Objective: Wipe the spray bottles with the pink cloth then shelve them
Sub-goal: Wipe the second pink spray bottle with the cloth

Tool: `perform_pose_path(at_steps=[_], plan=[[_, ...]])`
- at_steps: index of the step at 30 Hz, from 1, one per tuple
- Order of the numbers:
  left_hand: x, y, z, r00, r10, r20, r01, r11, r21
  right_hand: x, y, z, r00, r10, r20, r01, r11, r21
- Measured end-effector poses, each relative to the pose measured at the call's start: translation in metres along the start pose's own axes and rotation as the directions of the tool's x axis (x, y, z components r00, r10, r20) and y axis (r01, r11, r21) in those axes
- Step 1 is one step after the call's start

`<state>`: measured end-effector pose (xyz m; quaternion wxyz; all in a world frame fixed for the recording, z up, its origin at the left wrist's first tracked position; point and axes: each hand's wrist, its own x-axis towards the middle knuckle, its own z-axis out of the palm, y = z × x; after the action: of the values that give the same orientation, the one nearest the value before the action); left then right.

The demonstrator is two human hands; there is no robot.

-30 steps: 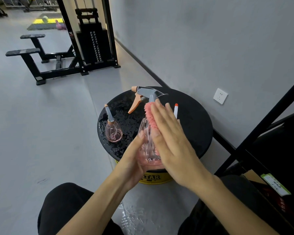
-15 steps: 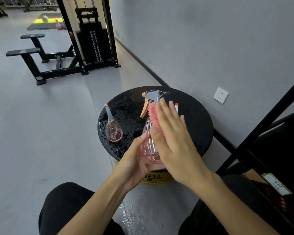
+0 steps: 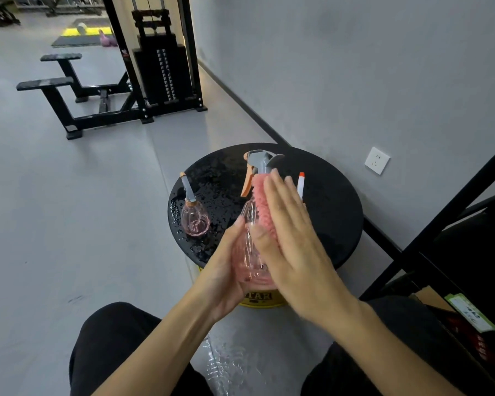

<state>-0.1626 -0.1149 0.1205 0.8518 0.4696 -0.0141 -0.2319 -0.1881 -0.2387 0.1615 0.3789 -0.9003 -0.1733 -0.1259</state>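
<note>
A clear pink spray bottle [image 3: 247, 247] with a grey head and orange trigger is held upright above the near edge of a round black table [image 3: 335, 212]. My left hand [image 3: 222, 270] grips its lower body from the left. My right hand [image 3: 292, 241] lies flat with straight fingers, pressing the pink cloth [image 3: 262, 208] against the bottle's right side and neck. A smaller pink bottle [image 3: 194, 215] with a long grey nozzle stands on the table's left part. Behind my right hand only the white nozzle with a red tip [image 3: 300, 182] of another bottle shows.
The tabletop is wet with droplets and sits on a yellow base [image 3: 262, 298]. A black shelf frame [image 3: 440, 224] with boxes stands at the right. A grey wall with a socket [image 3: 377, 160] is behind. A weight machine [image 3: 160, 70] and benches stand far left. My knees are below.
The bottle has turned in my left hand, so its trigger swung from pointing left toward the right. My right hand with the cloth slid slightly along the bottle's side.
</note>
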Motion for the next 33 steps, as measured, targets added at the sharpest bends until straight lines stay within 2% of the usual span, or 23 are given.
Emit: perform_pose_path(at_steps=[4,10,15,17,20,26,30,33], plan=[[-0.001,0.002,0.000,0.999,0.036,0.026,-0.036,0.999,-0.011,0.010,-0.001,-0.004,0.999,-0.035,0.000,0.035,0.999,0.003],[0.001,0.011,-0.005,0.993,0.109,-0.042,-0.110,0.993,-0.036,-0.033,-0.010,0.013,0.991,-0.133,0.006,0.133,0.989,-0.071],[-0.001,0.005,-0.005,0.997,0.077,-0.015,-0.077,0.997,0.017,-0.023,-0.009,0.010,0.993,-0.112,-0.026,0.110,0.992,-0.067],[-0.002,0.005,0.000,0.998,0.056,-0.010,-0.056,0.998,0.021,-0.007,-0.009,0.002,0.996,-0.069,-0.055,0.068,0.998,-0.017],[-0.004,0.008,0.003,0.998,0.044,0.044,-0.045,0.999,0.023,0.004,-0.012,0.000,0.995,-0.046,-0.089,0.047,0.999,0.003],[-0.001,0.015,-0.002,0.994,0.074,-0.075,-0.077,0.997,-0.031,-0.027,-0.013,0.018,0.990,-0.107,-0.088,0.100,0.992,-0.076],[-0.002,0.010,-0.001,0.998,0.050,-0.035,-0.051,0.998,-0.021,-0.036,-0.011,0.024,0.993,-0.097,-0.074,0.092,0.993,-0.072],[-0.005,0.008,0.003,0.998,0.034,-0.058,-0.031,0.998,0.053,-0.018,-0.007,0.016,0.994,-0.057,-0.093,0.054,0.998,-0.036]])
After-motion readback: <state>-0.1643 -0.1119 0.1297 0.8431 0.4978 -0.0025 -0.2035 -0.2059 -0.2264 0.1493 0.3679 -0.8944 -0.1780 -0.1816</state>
